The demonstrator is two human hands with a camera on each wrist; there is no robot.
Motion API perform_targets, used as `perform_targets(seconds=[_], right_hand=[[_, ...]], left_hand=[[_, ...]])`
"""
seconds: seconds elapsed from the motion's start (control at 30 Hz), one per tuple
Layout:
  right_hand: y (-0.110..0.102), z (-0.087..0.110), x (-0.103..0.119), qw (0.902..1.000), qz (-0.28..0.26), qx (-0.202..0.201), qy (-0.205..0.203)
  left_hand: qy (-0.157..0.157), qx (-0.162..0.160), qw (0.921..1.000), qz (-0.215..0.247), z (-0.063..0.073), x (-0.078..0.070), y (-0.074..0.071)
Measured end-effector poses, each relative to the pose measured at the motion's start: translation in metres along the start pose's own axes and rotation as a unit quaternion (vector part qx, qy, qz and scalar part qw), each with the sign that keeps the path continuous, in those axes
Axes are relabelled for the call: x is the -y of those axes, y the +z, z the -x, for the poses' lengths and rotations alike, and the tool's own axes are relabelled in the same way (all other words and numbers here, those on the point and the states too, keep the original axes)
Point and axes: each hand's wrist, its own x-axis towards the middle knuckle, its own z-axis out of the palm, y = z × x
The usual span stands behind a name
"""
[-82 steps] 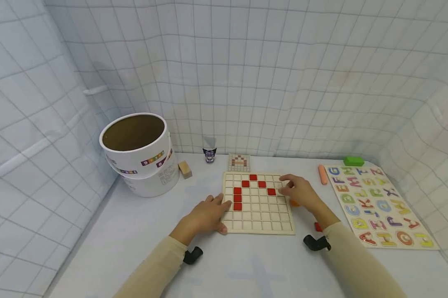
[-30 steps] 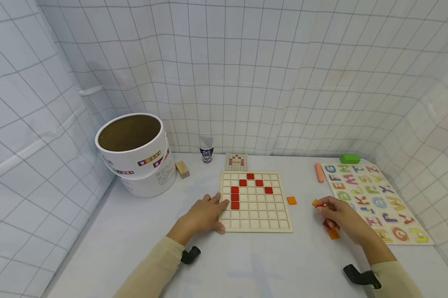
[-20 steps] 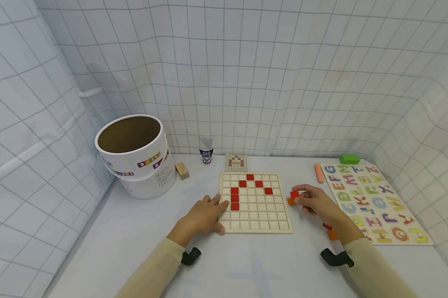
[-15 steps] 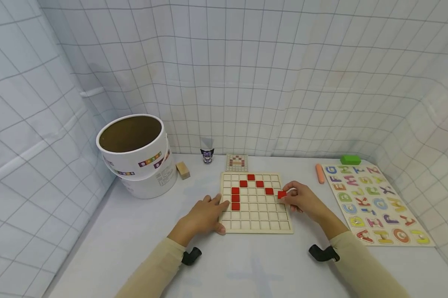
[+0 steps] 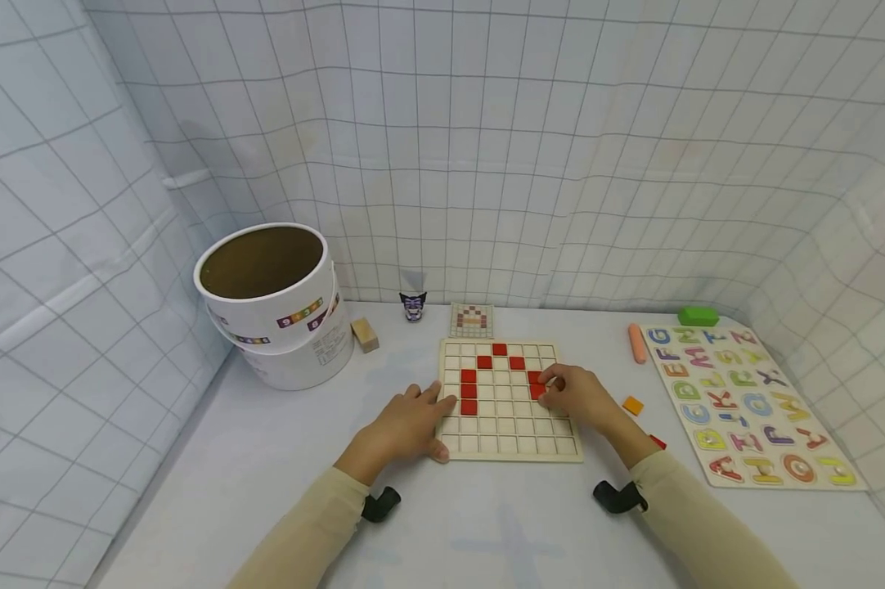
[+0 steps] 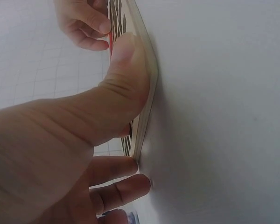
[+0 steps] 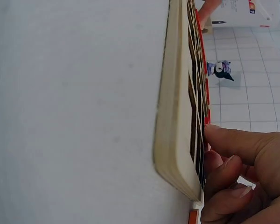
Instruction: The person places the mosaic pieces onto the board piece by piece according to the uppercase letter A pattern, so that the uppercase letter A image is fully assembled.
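A red tile point(image 5: 536, 392) lay on the right part of the gridded wooden board point(image 5: 509, 425), directly below another red square; its right side was partly covered by the right hand point(image 5: 577, 394), whose bent thumb and index finger were clamped on it. Seven other red tiles point(image 5: 499, 349) occupied cells in the upper and left parts of the grid. Seen from the right wrist, the board appeared nearly edge-on, so that the tile faces were reduced to thin red slivers, and an orange-red piece was cut off at the lower border. The left hand point(image 5: 407, 425) rested on the board's left edge, fingers apart — its thumb, close to the left wrist camera, hid the near corner. To the right, an orange tile point(image 5: 633, 406) lay near the right forearm, which partly concealed a red piece point(image 5: 658, 442). Behind the board stood a figurine point(image 5: 413, 307) and a small patterned card point(image 5: 472, 321), its details too fine to read. Farther left were a wooden block point(image 5: 365, 335) and a white bucket point(image 5: 266, 329) — its bottom out of sight. At far right, an alphabet board point(image 5: 816, 483) lay beside an orange-pink stick point(image 5: 637, 343) and a green block point(image 5: 698, 316).
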Motion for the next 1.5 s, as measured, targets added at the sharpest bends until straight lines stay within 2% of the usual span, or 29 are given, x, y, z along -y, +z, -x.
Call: perform_targets(seconds=[0.13, 0.3, 0.47, 0.6, 0.77, 1.07, 1.23, 1.5], right_hand=[[-0.011, 0.008, -0.006, 0.9994, -0.003, -0.033, -0.009], [-0.049, 0.038, -0.03, 0.9971, -0.024, -0.072, -0.001], [-0.083, 0.087, -0.06, 0.9961, -0.026, -0.073, 0.042], [-0.086, 0.108, -0.072, 0.9966, -0.018, -0.048, 0.065], [-0.077, 0.114, -0.077, 0.9963, 0.017, -0.025, 0.08], [-0.07, 0.115, -0.081, 0.9935, 0.055, -0.031, 0.095], [-0.069, 0.113, -0.08, 0.9938, 0.055, -0.03, 0.092], [-0.068, 0.115, -0.082, 0.9944, 0.03, -0.03, 0.097]], left_hand=[[0.002, 0.0, 1.0, 0.002, 0.0, -0.001, 0.0], [0.001, 0.001, 1.0, 0.003, -0.001, 0.0, 0.0], [-0.006, 0.009, 0.9999, 0.004, 0.0, 0.001, 0.0], [-0.013, 0.009, 0.9999, 0.0, 0.003, 0.004, -0.002], [-0.013, 0.006, 0.9999, -0.003, 0.004, 0.005, -0.003], [-0.004, 0.009, 0.9999, -0.003, 0.0, -0.002, -0.004], [-0.012, 0.009, 0.9999, -0.004, -0.001, -0.001, -0.003], [-0.007, 0.012, 0.9999, 0.001, -0.001, -0.002, -0.004]])
